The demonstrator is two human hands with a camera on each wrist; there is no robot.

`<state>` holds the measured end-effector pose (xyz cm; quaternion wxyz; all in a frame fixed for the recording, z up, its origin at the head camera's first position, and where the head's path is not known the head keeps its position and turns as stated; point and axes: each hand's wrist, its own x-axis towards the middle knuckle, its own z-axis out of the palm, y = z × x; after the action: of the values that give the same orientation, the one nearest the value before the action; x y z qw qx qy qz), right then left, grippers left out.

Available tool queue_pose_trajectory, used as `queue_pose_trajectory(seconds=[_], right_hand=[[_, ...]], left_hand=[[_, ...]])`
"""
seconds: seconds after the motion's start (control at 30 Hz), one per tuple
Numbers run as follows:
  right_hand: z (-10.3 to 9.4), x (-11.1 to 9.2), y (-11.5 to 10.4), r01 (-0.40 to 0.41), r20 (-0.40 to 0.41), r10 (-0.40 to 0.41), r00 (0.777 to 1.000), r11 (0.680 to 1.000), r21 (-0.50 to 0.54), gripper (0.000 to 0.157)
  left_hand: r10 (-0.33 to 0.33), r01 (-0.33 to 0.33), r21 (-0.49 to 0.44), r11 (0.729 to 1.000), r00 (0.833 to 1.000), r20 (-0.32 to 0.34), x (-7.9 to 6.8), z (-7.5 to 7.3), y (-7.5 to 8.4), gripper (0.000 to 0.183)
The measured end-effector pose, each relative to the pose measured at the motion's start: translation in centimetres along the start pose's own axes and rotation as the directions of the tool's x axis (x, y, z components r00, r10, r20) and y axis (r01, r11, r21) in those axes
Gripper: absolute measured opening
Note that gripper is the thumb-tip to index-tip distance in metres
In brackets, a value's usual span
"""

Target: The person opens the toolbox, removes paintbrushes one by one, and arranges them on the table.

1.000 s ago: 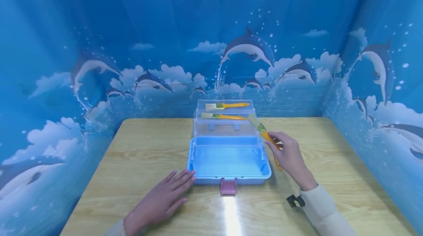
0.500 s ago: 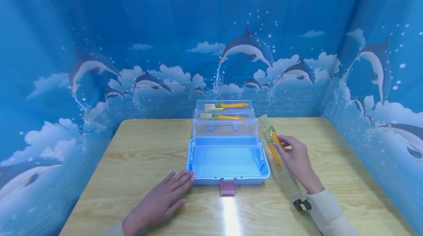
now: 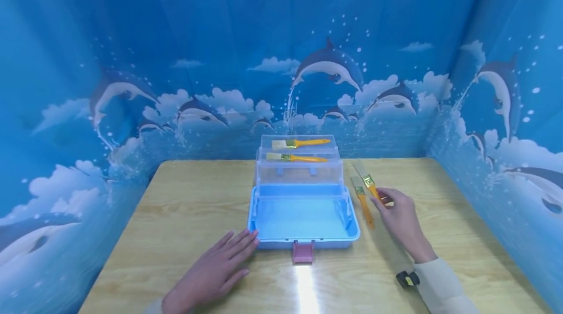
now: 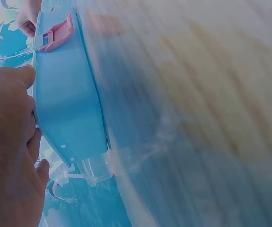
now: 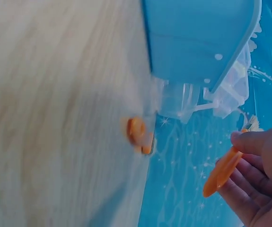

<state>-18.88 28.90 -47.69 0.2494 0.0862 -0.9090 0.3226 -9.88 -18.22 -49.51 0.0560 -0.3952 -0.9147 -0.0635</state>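
Note:
My right hand [image 3: 401, 214] pinches a paintbrush [image 3: 368, 181] by its orange handle, bristles pointing away to the back left; in the right wrist view the thumb presses on the handle [image 5: 224, 170]. Just left of it a second paintbrush [image 3: 363, 201] lies on the table, right of a blue box [image 3: 303, 243]. The box stands unlatched with its clear lid and trays folded back. Its pink latch [image 3: 303, 253] hangs at the front. My left hand [image 3: 215, 267] has its fingers extended, fingertips touching the box's front left corner.
Two more paintbrushes, an upper one [image 3: 301, 143] and a lower one [image 3: 296, 157], lie across the clear trays [image 3: 300, 174] behind the box. The wooden table [image 3: 189, 206] ends at a blue dolphin-print curtain [image 3: 220, 35] at the back and sides.
My right hand has moved right and a little toward me with its paintbrush, away from the box. The brush on the table has come into clear view. The left hand stays put.

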Motion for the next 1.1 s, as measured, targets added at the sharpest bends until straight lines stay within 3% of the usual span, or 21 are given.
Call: queue_pose_trajectory(seconds=[0.3, 0.7, 1.1], right_hand=[[-0.5, -0.4, 1.7, -0.019, 0.008, 0.02, 1.0, 0.999, -0.036, 0.026], [-0.9, -0.3, 3.0, -0.107, 0.064, 0.11, 0.992, 0.993, -0.049, 0.028], [-0.7, 0.4, 4.0, -0.196, 0.185, 0.206, 0.961, 0.978, -0.071, 0.031]], left_hand=[[0.004, -0.004, 0.008, 1.0, 1.0, -0.016, 0.0, -0.1, 0.3, 0.063], [0.007, -0.007, 0.013, 1.0, 1.0, -0.026, -0.1, 0.0, 0.3, 0.064], [-0.015, 0.015, -0.005, 1.0, 1.0, 0.01, 0.0, -0.2, 0.3, 0.063]])
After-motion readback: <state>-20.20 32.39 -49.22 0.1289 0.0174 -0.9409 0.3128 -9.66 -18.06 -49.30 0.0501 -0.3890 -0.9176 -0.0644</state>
